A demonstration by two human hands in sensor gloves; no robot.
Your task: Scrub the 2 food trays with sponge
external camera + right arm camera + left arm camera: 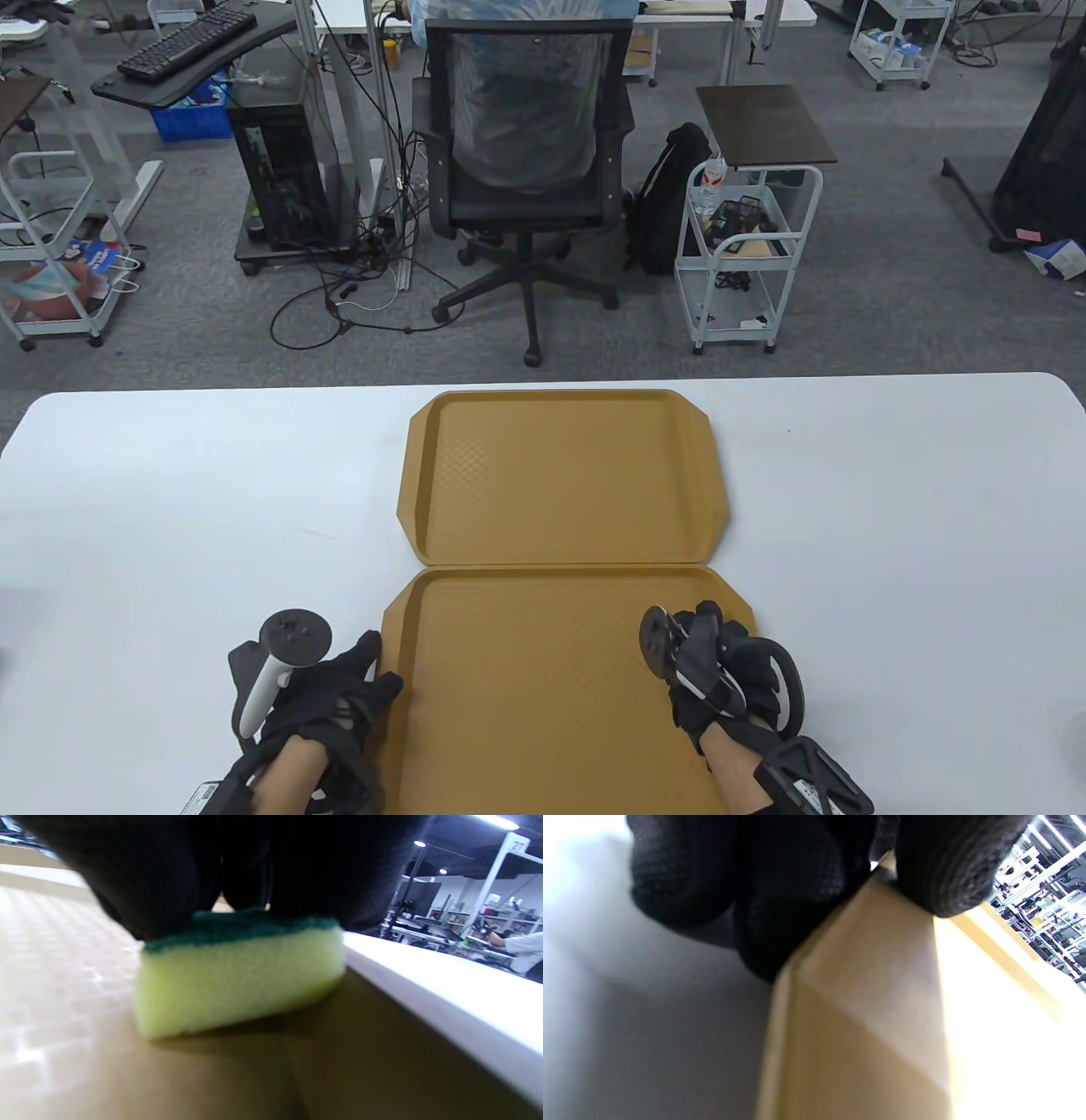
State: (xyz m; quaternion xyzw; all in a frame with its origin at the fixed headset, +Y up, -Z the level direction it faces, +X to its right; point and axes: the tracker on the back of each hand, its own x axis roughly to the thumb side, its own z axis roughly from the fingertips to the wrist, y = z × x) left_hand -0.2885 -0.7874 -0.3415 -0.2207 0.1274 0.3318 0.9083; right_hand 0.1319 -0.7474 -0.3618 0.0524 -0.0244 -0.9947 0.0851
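Note:
Two tan food trays lie end to end on the white table (891, 552), the far tray (564, 475) touching the near tray (543, 679). My right hand (708, 628) sits over the near tray's right side and holds a yellow sponge (242, 980) with a green top, flat on the tray floor (85, 1052) next to its right rim. The table view hides the sponge under the glove. My left hand (382, 666) grips the near tray's left rim (874, 1005), thumb (946, 866) on top and the other fingers (734, 878) on its outer side.
Beyond the table's far edge stand an office chair (526, 170), a white trolley (747, 255) and a backpack (674, 195) on grey carpet. White table surface shows left (170, 526) and right of the trays.

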